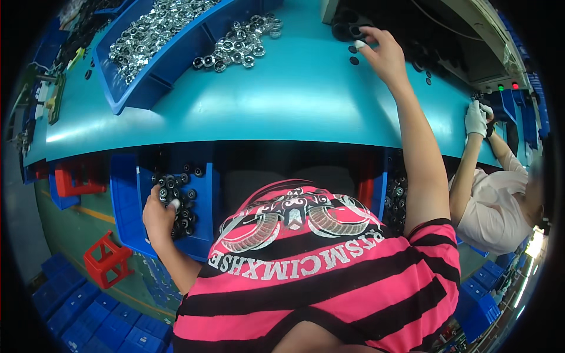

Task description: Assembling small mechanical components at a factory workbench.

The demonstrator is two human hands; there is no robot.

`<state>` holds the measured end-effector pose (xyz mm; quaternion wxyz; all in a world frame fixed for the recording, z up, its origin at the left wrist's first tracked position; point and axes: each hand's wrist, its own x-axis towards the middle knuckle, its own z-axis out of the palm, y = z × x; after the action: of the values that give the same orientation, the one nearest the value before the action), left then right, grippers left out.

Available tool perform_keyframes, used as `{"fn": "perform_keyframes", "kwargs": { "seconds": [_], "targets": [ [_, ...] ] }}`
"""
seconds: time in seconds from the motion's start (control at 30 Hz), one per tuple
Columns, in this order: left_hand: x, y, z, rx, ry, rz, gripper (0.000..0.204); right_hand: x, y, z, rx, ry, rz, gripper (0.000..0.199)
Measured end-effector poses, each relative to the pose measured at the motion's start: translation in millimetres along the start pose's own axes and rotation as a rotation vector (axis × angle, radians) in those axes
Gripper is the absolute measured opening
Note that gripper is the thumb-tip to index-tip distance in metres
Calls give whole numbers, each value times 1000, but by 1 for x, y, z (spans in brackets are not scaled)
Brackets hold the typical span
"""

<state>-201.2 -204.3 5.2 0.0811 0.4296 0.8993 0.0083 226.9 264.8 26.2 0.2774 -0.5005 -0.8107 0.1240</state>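
My right hand reaches to the far side of the turquoise table. Its thumb, with a white cover on the tip, and its fingers close on a black round piece. Small black discs lie just below it. Down at the left, my left hand is in a blue bin under the table edge. Its fingers curl around several black wheel-like pieces, and a white cover shows on its thumb. More such pieces lie loose beside that hand.
A blue tray full of clear, shiny round parts stands far left, with more spilled beside it. A machine borders the right. A co-worker's gloved hands work there. A red stool stands at lower left.
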Motion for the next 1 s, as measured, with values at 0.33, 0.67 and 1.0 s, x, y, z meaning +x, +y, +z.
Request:
{"fn": "perform_keyframes", "kwargs": {
  "seconds": [0.33,0.67,1.0],
  "targets": [
    [24,195,-32,-805,-24,576,34,19,-23,33,-33,88,-100,33],
    [30,249,-12,-1345,-353,556,63,-128,-156,23,1117,-558,254,23],
    [23,239,-12,-1569,-422,430,59,-133,-158,29,1287,-661,360,31]
  ]
}}
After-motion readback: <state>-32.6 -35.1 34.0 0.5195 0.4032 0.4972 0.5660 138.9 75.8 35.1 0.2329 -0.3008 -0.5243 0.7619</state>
